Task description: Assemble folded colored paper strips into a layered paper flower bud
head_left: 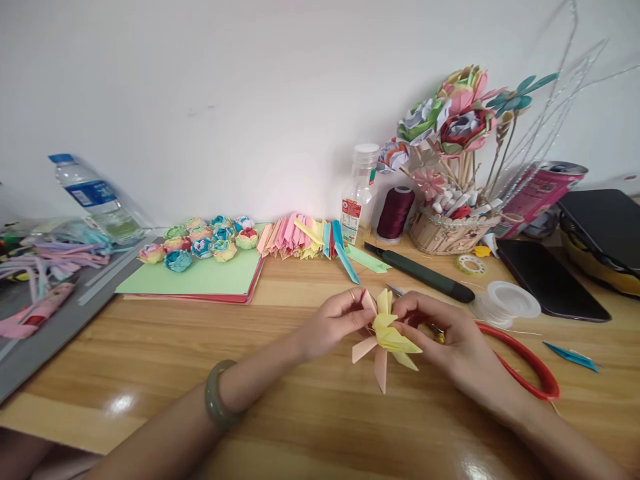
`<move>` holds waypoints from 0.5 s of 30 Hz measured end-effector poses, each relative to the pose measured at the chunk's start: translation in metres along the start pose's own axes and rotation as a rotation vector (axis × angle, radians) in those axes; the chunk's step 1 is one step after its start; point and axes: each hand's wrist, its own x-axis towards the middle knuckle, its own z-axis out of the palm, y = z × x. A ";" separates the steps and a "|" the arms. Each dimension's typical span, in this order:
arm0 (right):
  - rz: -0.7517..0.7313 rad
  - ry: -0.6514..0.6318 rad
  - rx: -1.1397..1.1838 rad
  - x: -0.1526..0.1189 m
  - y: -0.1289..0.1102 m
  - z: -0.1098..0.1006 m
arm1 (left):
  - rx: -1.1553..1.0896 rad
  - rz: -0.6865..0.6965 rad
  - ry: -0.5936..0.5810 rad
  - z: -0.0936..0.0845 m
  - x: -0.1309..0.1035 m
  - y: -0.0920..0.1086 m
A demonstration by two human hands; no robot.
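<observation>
The left hand (345,317) and right hand (443,327) pinch a yellow-and-pink folded-paper flower (389,333) between them above a wooden desk (280,427). Red-handled scissors (530,373) lie at 4 o'clock of the flower. Beyond, a dark green cutter (427,275) rests toward 1 o'clock, folded paper strips (295,237) stand at 11 o'clock, and finished paper rosettes (203,243) sit on green sheets (200,277) at 10 o'clock.

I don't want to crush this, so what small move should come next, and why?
Probably ease the left hand's fingers along the nearest pink petal, because both hands pinch the yellow-and-pink paper flower and its petals splay unevenly.
</observation>
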 end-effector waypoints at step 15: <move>-0.398 0.183 -0.406 -0.003 0.013 0.006 | -0.046 -0.012 0.300 0.009 0.003 -0.005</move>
